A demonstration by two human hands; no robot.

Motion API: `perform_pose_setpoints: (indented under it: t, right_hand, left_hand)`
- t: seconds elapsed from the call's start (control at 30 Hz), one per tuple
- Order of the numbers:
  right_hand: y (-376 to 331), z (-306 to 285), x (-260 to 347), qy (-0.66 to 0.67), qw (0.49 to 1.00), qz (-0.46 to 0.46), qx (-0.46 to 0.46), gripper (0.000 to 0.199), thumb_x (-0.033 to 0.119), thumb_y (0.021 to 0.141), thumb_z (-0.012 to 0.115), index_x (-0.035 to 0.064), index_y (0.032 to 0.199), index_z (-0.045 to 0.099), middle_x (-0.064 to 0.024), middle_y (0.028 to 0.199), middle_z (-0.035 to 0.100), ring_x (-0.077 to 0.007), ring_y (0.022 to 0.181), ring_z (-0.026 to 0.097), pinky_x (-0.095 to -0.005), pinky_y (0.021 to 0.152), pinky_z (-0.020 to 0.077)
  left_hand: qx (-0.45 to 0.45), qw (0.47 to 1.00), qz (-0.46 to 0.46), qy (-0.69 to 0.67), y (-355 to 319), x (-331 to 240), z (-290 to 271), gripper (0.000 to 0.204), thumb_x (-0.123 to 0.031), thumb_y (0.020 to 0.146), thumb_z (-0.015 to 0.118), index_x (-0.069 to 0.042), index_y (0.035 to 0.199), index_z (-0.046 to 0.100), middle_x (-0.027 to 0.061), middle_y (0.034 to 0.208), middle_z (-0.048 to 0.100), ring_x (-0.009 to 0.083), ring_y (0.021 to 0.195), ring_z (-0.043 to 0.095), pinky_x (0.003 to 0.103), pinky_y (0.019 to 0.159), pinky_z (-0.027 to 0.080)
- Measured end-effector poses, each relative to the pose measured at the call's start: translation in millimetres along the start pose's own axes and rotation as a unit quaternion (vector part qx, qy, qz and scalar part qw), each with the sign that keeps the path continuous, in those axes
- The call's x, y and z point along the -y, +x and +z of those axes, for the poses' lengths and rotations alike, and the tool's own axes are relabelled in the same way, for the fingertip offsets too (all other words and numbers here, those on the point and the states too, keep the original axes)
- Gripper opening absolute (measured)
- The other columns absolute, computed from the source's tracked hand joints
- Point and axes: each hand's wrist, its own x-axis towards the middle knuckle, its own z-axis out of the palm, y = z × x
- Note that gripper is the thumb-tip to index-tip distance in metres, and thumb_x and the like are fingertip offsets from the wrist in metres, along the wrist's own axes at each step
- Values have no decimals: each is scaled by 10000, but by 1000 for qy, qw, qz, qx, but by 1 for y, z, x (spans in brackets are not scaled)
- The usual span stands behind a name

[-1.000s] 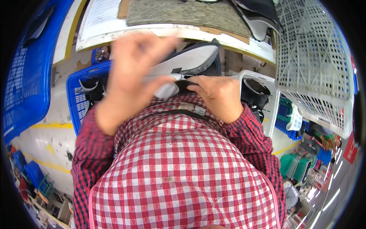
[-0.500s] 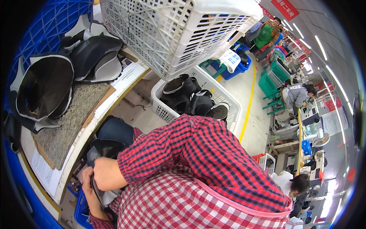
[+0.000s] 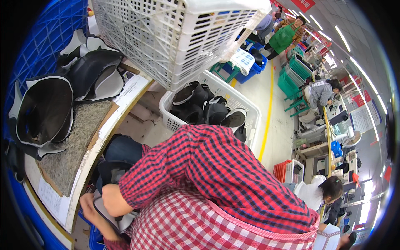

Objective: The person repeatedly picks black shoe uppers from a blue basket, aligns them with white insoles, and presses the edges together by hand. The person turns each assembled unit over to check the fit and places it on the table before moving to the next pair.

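R arm (image 3: 246,175), in a red-and-navy checked cloth sleeve, was bent hard at the elbow, w/ forearm slanting down-left. Bare R hand (image 3: 113,201) was curled, back of it up, fingers mostly hidden. Bare L hand (image 3: 91,209) sat just beside it, slightly blurred, w/ L wrist (image 3: 107,228) angled up from below.

Navy-checked red sleeves (image 3: 225,162) accompany a red-white gingham apron (image 3: 179,223) with pink edging (image 3: 271,236).

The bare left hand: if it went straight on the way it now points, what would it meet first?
Probably the worktable's long white front edge; depth is unclear, so the bare left hand may pass underneath.
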Motion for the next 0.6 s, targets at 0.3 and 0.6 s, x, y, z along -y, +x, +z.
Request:
perform_pose_setpoints:
  t: [0.3,0.6]
  right_hand:
    - [35,43,-129,382,827,-83,403,573,523,981,685,-6,1198,725,-191,1121,752,-216,1028,671,-388,935,502]
    - [16,4,-133,352,857,41,374,396,349,909,765,17,1125,749,-145,863,746,-216,799,704,-410,761,541]
  left_hand:
    - [-62,989,-126,37,-89,34,19,339,-83,1012,633,86,1307,624,188,1214,713,295,1141,683,407,993,526]
    - [205,767,291,534,-71,13,14,295,-115,825,621,-19,1059,772,129,1356,671,236,1419,501,563,1263,231]
